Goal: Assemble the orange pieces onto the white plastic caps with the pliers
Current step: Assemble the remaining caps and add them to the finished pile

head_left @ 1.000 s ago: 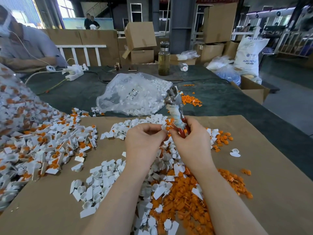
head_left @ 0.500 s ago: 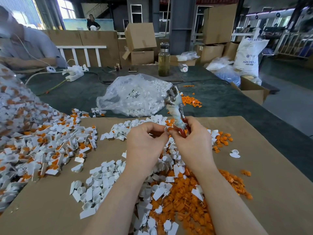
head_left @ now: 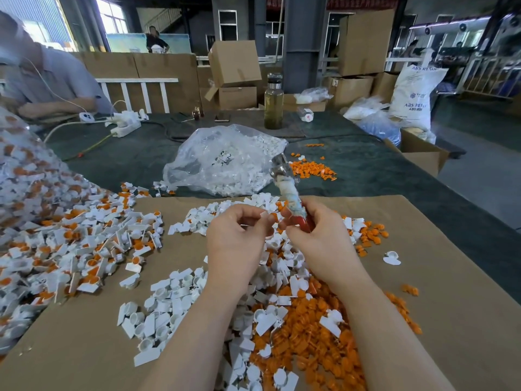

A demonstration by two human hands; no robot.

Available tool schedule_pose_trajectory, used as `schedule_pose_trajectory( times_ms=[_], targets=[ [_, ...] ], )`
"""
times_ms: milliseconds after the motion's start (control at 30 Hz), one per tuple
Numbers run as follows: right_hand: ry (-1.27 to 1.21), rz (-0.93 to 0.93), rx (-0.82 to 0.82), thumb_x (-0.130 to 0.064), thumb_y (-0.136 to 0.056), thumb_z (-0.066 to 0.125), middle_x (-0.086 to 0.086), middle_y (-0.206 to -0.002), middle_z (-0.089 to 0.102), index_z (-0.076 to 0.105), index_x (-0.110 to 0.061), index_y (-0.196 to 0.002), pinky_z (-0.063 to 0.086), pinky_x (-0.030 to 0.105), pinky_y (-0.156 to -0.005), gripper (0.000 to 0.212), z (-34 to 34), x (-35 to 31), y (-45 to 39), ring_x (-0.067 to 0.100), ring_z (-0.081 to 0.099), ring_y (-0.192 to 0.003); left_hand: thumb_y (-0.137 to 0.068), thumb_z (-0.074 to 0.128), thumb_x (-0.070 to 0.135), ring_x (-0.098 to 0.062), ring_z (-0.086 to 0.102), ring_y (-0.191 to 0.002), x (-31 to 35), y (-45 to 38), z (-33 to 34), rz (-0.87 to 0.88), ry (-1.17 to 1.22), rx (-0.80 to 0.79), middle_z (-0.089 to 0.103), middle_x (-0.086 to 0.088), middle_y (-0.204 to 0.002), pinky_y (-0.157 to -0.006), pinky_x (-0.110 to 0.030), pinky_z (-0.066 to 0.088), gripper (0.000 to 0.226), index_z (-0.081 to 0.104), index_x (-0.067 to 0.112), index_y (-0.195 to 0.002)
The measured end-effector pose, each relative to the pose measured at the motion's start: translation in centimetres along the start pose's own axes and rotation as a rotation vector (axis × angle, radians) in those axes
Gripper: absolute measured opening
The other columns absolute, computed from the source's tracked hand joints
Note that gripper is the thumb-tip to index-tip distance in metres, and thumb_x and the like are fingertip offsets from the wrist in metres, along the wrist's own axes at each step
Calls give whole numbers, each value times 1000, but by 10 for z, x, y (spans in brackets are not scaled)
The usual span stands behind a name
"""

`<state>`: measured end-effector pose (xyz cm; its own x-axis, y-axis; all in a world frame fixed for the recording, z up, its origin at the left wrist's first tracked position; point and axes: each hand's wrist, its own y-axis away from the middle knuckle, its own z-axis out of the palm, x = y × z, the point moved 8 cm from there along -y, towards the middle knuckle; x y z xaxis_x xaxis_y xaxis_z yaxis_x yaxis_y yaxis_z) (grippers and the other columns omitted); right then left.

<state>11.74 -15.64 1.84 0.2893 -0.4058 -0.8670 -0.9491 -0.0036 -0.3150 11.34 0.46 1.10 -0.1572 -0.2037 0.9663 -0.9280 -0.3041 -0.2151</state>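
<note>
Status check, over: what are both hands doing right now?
Right hand grips pliers, head up. Left hand pinches white cap at fingertips. Loose caps and orange pieces heaped below; nothing blocking.

A glass bottle (head_left: pixel 273 104) of yellowish liquid stands on the dark tabletop (head_left: pixel 366 167) near a white power strip (head_left: pixel 125 127); cardboard boxes (head_left: pixel 235 70) stack behind.

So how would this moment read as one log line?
right hand: holds pliers, jaws up | left hand: pinches white cap | stage: fitting orange piece
</note>
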Motion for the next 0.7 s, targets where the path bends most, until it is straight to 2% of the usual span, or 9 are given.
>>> schedule_pose_trajectory(
  times_ms=[33,100,167,267,333,400,533,633,700],
  targets=[
    [-51,20,-48,-13,-88,65,-18,-80,66,63,-30,-95,46,10,-60,19,1,1,0,-3,59,-71,-84,79,18,-9,72,-68,-1,-1,-2,-18,38,5,73,6,-70,-68,-26,58,10,70,21,-79],
    [-106,82,-133,-18,-82,65,-10,-75,61,64,-23,-91,47,23,-66,10,0,9,2,4,55,-68,-85,76,12,-12,73,-67,-4,-3,-5,-67,155,14,73,3,-69,-66,-23,58,8,70,17,-81],
    [-108,140,-218,-25,-72,63,-1,-80,57,63,-13,-94,43,33,-72,25,1,16,4,12,53,-72,-86,73,5,-12,73,-65,-5,-5,-6,-104,296,7,73,1,-69,-62,-17,56,7,70,11,-84],
    [-121,190,-326,-25,-66,62,-6,-82,59,64,-16,-95,42,31,-72,30,5,19,7,7,55,-71,-88,70,1,-10,71,-63,-6,-7,-11,-112,416,9,72,2,-67,-62,-16,56,7,69,8,-85],
    [-71,194,-387,-26,-66,63,-3,-84,60,64,-18,-97,45,35,-71,32,8,19,9,6,57,-72,-88,69,1,-11,71,-62,-6,-9,-14,-122,475,14,72,1,-68,-63,-17,56,6,69,7,-86],
    [-6,181,-422,-28,-66,64,4,-88,59,62,-14,-99,47,43,-76,35,12,18,10,15,57,-78,-87,69,1,-12,71,-63,-7,-10,-15,-134,527,16,72,-1,-70,-65,-19,58,6,68,6,-88],
    [15,163,-469,-31,-67,64,22,-101,59,59,-8,-107,45,42,-76,46,20,14,14,32,58,-85,-86,69,1,-11,70,-62,-6,-11,-15,-128,538,3,72,-1,-70,-65,-19,58,7,68,7,-86],
    [29,175,-484,-31,-68,64,25,-114,59,58,-7,-112,47,55,-89,51,23,13,16,41,59,-101,-86,69,1,-8,69,-59,-4,-11,-14,-113,522,-8,71,3,-65,-63,-18,57,7,68,8,-84],
    [51,166,-487,-30,-70,63,27,-108,58,58,-7,-108,47,52,-80,45,25,11,16,38,57,-88,-86,68,0,-8,69,-59,-4,-11,-14,-111,518,-14,71,4,-64,-63,-18,57,7,68,8,-84]
  ],
)
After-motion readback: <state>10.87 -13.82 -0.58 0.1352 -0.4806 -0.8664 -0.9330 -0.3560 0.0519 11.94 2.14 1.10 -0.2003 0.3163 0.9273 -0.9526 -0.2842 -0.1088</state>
